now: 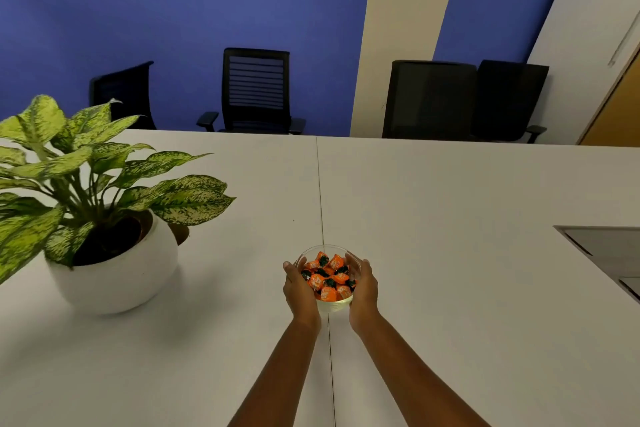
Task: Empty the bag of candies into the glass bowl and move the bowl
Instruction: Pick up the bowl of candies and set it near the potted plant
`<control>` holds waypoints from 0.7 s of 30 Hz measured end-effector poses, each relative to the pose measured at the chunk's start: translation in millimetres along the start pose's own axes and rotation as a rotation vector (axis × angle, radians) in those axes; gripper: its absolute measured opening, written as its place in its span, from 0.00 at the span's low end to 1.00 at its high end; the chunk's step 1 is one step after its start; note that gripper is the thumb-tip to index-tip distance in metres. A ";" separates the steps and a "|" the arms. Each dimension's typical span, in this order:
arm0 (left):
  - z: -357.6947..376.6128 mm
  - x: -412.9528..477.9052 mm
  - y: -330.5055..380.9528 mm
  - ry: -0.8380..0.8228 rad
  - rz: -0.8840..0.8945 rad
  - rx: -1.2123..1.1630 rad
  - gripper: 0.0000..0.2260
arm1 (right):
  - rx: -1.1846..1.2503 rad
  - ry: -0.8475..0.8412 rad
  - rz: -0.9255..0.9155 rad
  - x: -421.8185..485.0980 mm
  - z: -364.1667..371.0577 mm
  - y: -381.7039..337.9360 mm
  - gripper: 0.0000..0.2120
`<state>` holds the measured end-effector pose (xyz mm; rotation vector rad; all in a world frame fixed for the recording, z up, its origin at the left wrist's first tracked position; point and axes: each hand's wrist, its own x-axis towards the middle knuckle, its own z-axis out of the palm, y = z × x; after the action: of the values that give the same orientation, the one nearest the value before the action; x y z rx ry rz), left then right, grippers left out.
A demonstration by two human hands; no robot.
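Note:
A small clear glass bowl sits on the seam of the white table, straight ahead of me. Several orange candies with dark green ends fill it. My left hand cups the bowl's left wall and my right hand cups its right wall, fingers curled around the glass. I cannot tell whether the bowl rests on the table or is lifted slightly. No candy bag is in view.
A potted plant in a round white pot stands to the left, its leaves spreading toward the bowl. A grey recessed panel lies in the table at the right. Black office chairs line the far edge.

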<state>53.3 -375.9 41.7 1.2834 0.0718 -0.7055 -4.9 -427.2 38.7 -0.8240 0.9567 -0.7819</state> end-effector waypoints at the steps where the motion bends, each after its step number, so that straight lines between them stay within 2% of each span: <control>1: 2.1 10.1 -1.4 0.003 -0.005 0.004 0.24 | -0.001 0.000 0.009 9.6 2.2 2.6 0.19; 10: 10.1 71.8 -22.7 0.040 -0.013 -0.001 0.24 | 0.011 -0.017 0.035 71.4 12.4 26.7 0.17; 21: 16.7 83.9 -33.3 0.054 -0.051 0.001 0.24 | -0.037 -0.001 0.031 91.1 7.8 33.1 0.20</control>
<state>97.0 -431.3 -17.1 1.3049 0.1486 -0.7151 42.1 -487.5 -21.3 -0.8401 0.9837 -0.7387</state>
